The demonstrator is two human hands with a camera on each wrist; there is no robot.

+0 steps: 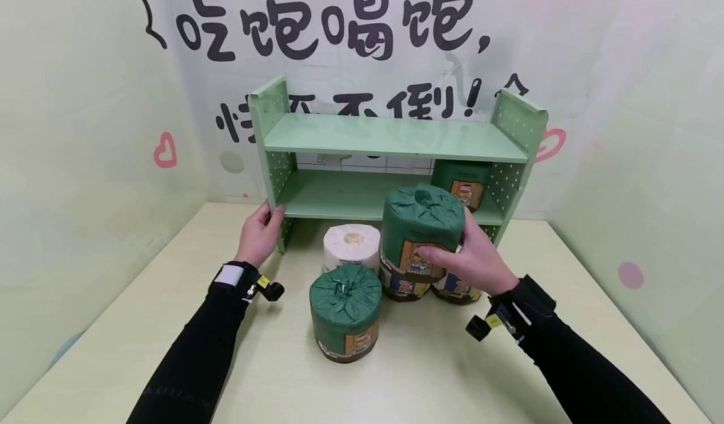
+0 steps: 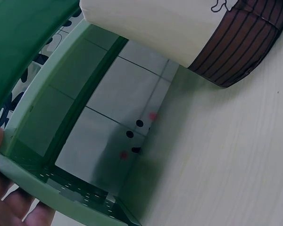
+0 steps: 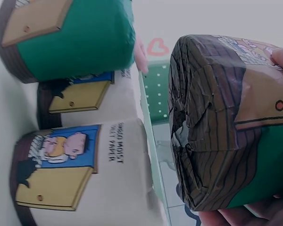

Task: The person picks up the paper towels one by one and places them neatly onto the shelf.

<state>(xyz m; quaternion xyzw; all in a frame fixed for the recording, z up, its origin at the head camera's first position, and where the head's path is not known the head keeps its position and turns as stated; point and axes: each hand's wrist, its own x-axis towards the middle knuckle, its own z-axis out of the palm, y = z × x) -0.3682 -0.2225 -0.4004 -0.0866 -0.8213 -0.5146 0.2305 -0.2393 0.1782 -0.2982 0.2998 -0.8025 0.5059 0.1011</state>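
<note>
My right hand [image 1: 472, 257] grips a green paper-wrapped toilet roll [image 1: 421, 223], thumb on its front and fingers round its far side. The roll is raised in front of the shelf rack; its crumpled brown underside shows in the right wrist view. Below and behind it stand two more rolls on the table, partly covered by the held one. My left hand [image 1: 260, 234] holds the left side panel of the light green shelf rack [image 1: 325, 195], thumb in front and fingers behind the panel. Another green roll [image 1: 462, 182] sits at the right end of the lower shelf.
On the table [image 1: 418, 374], a green toilet roll [image 1: 345, 311] stands nearest me, with a white-topped roll [image 1: 352, 243] just behind it. The rack's upper shelf [image 1: 390, 136] is above the lower one. A printed backdrop [image 1: 351, 72] rises behind the rack.
</note>
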